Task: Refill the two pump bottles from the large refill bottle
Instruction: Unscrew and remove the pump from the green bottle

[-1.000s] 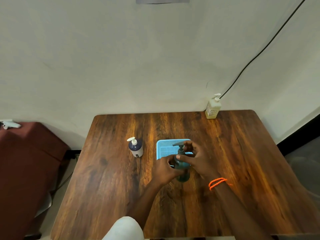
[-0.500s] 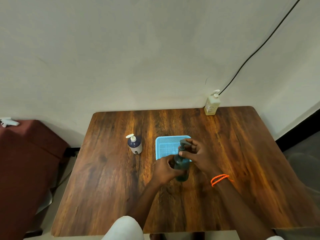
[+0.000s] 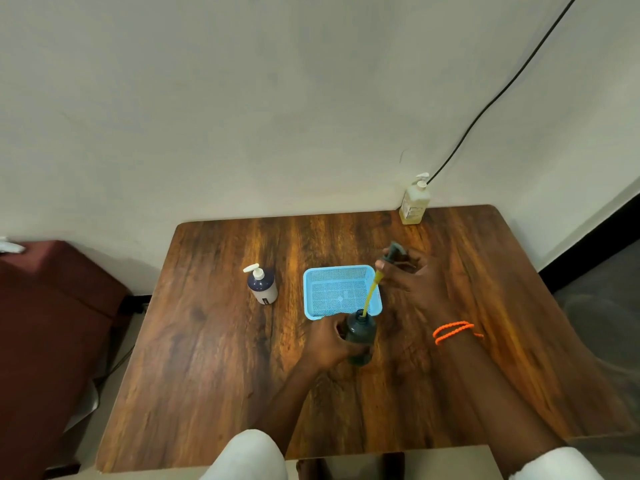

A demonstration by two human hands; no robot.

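Dark teal, the pump bottle (image 3: 360,336) stands at frame centre, the left hand (image 3: 329,344) wrapped around it. Just above, the right hand (image 3: 412,282) pinches its pump head (image 3: 393,252), yellow tube (image 3: 370,294) trailing into the neck. Beyond, a navy pump bottle (image 3: 262,285) stands centre-left and the pale refill bottle (image 3: 415,202) upper right.

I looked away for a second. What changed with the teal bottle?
The right hand lifted the pump top off the teal bottle; its yellow tube is nearly out. The left hand still holds the bottle. Basket and other bottles unmoved.
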